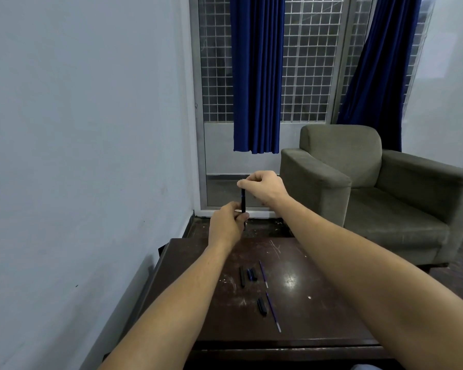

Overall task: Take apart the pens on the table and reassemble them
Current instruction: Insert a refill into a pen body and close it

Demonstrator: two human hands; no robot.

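I hold a dark pen (243, 201) upright in the air beyond the far edge of the table. My left hand (226, 225) grips its lower part and my right hand (262, 186) pinches its top end. On the dark wooden table (318, 311) lie loose pen parts: a black barrel (242, 276), two short dark blue and black pieces (251, 274), a thin refill (263, 274), a black cap (262, 306) and a second refill (273, 311).
A grey wall runs along the left of the table. An olive armchair (372, 190) stands to the right beyond the table. Behind are a grilled window and blue curtains (257, 76). The tabletop is scratched.
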